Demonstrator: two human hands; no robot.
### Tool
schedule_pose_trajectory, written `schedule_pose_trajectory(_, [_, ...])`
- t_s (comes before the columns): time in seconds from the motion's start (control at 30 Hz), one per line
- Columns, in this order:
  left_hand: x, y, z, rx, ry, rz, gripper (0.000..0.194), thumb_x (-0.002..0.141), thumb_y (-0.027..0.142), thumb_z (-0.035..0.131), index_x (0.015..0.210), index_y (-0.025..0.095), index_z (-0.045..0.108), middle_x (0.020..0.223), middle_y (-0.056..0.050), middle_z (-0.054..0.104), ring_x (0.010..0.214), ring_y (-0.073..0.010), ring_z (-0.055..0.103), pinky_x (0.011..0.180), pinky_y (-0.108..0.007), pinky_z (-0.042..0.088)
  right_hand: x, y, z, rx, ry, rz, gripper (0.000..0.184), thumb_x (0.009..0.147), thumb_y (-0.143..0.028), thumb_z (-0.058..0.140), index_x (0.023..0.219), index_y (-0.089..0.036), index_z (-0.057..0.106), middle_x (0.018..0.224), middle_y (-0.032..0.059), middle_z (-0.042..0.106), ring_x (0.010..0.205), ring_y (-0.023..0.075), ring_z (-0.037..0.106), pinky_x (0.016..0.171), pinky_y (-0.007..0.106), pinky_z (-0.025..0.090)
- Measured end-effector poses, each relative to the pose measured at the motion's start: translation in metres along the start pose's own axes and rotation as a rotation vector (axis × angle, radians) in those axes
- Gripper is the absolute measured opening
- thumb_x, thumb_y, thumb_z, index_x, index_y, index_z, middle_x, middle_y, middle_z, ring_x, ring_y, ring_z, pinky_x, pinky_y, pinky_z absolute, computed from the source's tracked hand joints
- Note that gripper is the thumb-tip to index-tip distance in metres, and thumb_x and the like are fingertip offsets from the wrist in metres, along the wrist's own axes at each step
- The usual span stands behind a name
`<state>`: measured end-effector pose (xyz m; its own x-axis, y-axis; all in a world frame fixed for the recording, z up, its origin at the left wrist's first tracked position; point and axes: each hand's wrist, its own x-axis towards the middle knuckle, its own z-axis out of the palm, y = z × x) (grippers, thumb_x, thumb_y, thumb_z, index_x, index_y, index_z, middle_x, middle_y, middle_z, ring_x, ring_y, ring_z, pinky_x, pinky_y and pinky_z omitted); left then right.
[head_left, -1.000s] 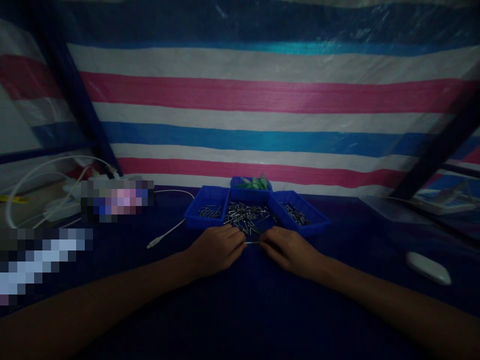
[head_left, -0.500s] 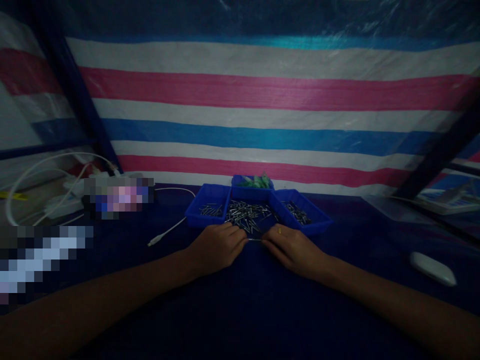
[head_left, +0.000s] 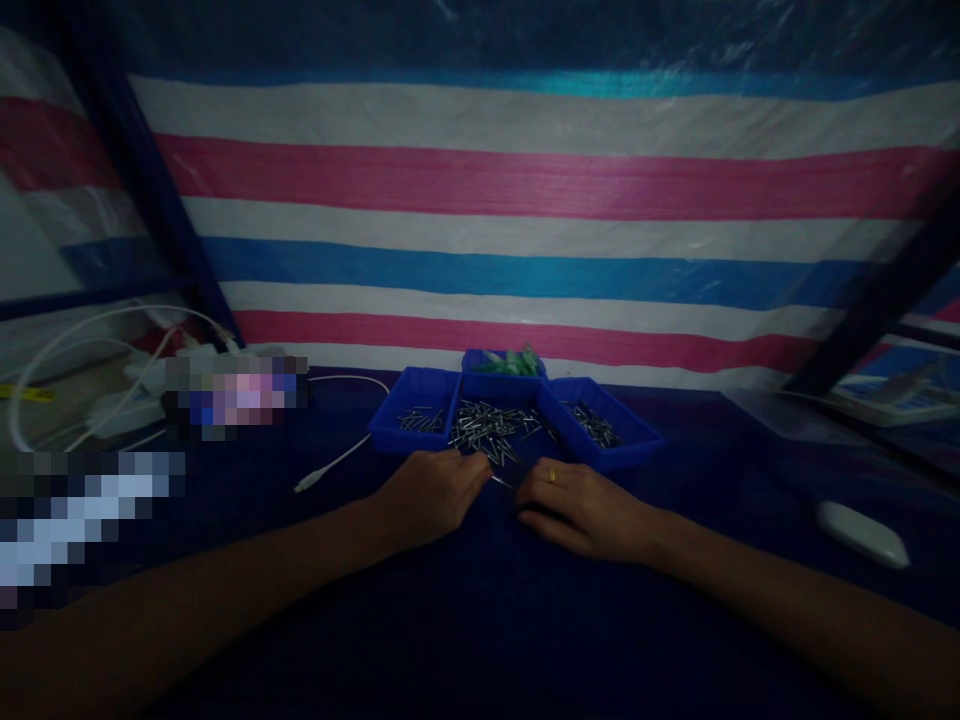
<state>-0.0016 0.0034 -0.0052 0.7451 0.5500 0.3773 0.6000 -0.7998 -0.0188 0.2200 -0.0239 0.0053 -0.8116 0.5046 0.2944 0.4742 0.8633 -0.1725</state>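
My left hand (head_left: 435, 498) is closed, its thumb and fingertips pinching a thin silvery metal pin (head_left: 501, 482). The pin slants down to the right from the fingertips, and its free end is close to my right hand (head_left: 581, 508). That hand rests low over the table with a gold-coloured ring on one finger; its thumb and curled fingers are apart, and their tips lie in shadow. Just beyond both hands is a loose pile of similar metal pins (head_left: 491, 428). A blue left tray (head_left: 416, 382) and a blue right tray (head_left: 600, 392) flank the pile, both holding more pins.
Behind the pile stands a blue back tray (head_left: 469, 368) with green pieces (head_left: 517, 362). A white cable (head_left: 330, 466) lies on the dark blue table (head_left: 480, 620). White plugs and cords crowd the left; a smooth white object (head_left: 862, 534) is at right. Striped sheeting (head_left: 525, 185) hangs behind.
The right fingers have come away from the pin and parted from the thumb. In my left hand the pin has tilted from level to slanting down. The trays have stayed put.
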Motion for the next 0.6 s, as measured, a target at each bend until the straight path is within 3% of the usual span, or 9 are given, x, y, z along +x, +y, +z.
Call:
schedule_pose_trajectory(0.13, [0.000,0.000,-0.003,-0.078,-0.012,-0.054,0.026,0.094,0.027,0.026,0.095,0.015,0.049,0.069,-0.001,0.060,0.060,-0.0133,0.058,0.054,-0.023,0.042,-0.001,-0.001,0.001,0.044,0.043,-0.011,0.017,0.090,-0.024,0.041,0.092,-0.015,0.056,0.080,0.0048,0.057,0.074,0.0142,0.052,0.067,0.027,0.044])
schedule_pose_trajectory(0.27, [-0.001,0.000,-0.002,-0.076,-0.042,-0.050,0.020,0.091,0.028,0.034,0.092,0.016,0.050,0.067,-0.001,0.061,0.059,-0.0142,0.059,0.052,-0.024,0.040,-0.001,-0.002,0.002,0.100,0.243,0.148,0.021,0.087,-0.022,0.044,0.106,-0.017,0.054,0.091,0.0069,0.059,0.083,0.0166,0.055,0.074,0.031,0.046])
schedule_pose_trajectory(0.37, [0.000,-0.001,-0.001,-0.046,-0.069,0.002,0.017,0.089,0.026,0.037,0.085,0.016,0.051,0.069,-0.001,0.061,0.061,-0.0147,0.060,0.054,-0.024,0.041,0.001,-0.001,0.004,0.184,0.423,0.339,0.041,0.085,-0.021,0.046,0.125,-0.018,0.041,0.103,0.0102,0.058,0.079,0.0176,0.058,0.067,0.032,0.050])
schedule_pose_trajectory(0.43, [0.000,-0.001,-0.001,-0.026,-0.082,0.020,0.017,0.089,0.025,0.038,0.082,0.016,0.052,0.068,-0.001,0.060,0.061,-0.0143,0.059,0.054,-0.024,0.041,0.003,0.000,0.006,0.266,0.507,0.438,0.062,0.082,-0.022,0.048,0.138,-0.020,0.021,0.122,0.0151,0.048,0.079,0.0181,0.059,0.056,0.029,0.051])
schedule_pose_trajectory(0.53, [0.001,-0.001,-0.001,-0.012,-0.084,0.035,0.017,0.088,0.023,0.039,0.080,0.016,0.052,0.069,0.000,0.059,0.062,-0.0134,0.058,0.055,-0.023,0.041,0.003,0.001,0.010,0.371,0.515,0.492,0.082,0.080,-0.022,0.051,0.141,-0.025,-0.003,0.142,0.0171,0.022,0.091,0.0206,0.058,0.052,0.027,0.052])
schedule_pose_trajectory(0.6, [0.001,-0.001,-0.002,-0.007,-0.082,0.037,0.017,0.088,0.023,0.039,0.081,0.016,0.052,0.071,0.000,0.059,0.064,-0.0134,0.058,0.057,-0.023,0.042,0.003,0.001,0.011,0.359,0.432,0.475,0.078,0.080,-0.021,0.051,0.141,-0.025,0.003,0.140,0.0154,0.027,0.095,0.0214,0.056,0.056,0.028,0.053])
